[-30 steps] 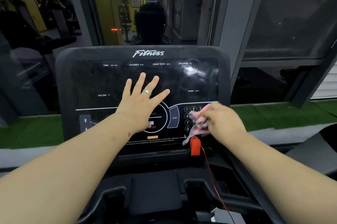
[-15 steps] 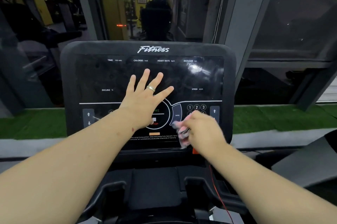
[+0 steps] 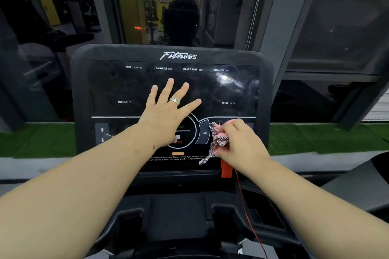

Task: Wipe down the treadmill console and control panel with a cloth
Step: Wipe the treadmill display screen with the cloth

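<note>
Wiping zone: the lower right of the glossy black treadmill console panel (image 3: 237, 94) is being rubbed, over the number keys just right of the grey curved MODE button (image 3: 204, 133).
Cloth: a bunched pink cloth with a black-and-white woven edge (image 3: 219, 139) is pressed against the panel, one corner hanging loose toward the small printed warning lines.
Right hand: the right hand (image 3: 242, 143) is clamped round the cloth, fingers curled.
Left hand: the left hand (image 3: 168, 115) is laid flat with fingers spread on the dark display, a ring on one finger; nothing is held.
Technique: light, overlapping strokes are advised, the cloth kept bunched so the loose corner is not dragged.
Risk: the orange safety clip (image 3: 226, 169) and its thin red cord (image 3: 248, 212) sit just below the cloth and could be snagged; the round START/STOP button lies partly under the left palm and may be pressed.
</note>
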The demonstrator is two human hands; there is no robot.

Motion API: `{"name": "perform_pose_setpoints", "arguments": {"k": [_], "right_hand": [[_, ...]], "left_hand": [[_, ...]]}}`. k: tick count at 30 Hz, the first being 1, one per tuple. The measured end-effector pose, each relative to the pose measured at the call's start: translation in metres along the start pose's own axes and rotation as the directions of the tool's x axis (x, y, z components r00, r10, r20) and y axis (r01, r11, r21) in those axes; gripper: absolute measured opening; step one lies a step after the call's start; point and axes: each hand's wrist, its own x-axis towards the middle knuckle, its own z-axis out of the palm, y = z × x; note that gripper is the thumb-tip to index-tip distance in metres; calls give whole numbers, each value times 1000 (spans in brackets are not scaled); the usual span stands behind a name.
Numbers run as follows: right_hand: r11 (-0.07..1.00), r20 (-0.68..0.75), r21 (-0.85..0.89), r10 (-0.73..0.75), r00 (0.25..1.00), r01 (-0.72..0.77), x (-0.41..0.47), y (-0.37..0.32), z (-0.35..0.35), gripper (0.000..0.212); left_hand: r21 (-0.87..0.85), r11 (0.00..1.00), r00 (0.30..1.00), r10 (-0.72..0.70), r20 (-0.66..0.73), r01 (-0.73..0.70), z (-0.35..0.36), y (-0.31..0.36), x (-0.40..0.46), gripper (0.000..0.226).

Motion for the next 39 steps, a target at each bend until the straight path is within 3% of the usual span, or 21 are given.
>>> {"name": "perform_pose_setpoints", "arguments": {"k": [5,13,18,24,29,33,39], "right_hand": [[998,-29,-25,65,997,-65,4,-12,13,46],[993,60,-79,90,994,-85,9,-16,17,43],[976,-42,-8,216,976,-216,30,10,-22,36],[983,175,-98,172,970,-156,13,-16,5,37],[939,171,-168,328,929,-301,37,-9,-24,41],[932,215,-275,298,930,-235,29,-30,-1,25],[910,250,-362,303,920,-201,31,-39,-6,27]], "left_hand": [[3,1000,1000,0,-3,0,0,0,-1,132],[3,1000,1000,4,-12,-4,1,-1,-1,132],[-4,1000,1000,7,-6,-7,1,-2,0,132],[-6,1000,1000,8,-8,-8,2,-2,0,132],[-12,1000,1000,13,-10,-13,2,-1,0,130],[-7,1000,1000,7,-11,-7,1,0,-1,130],[-1,1000,1000,-6,-16,6,2,1,0,132]]}}
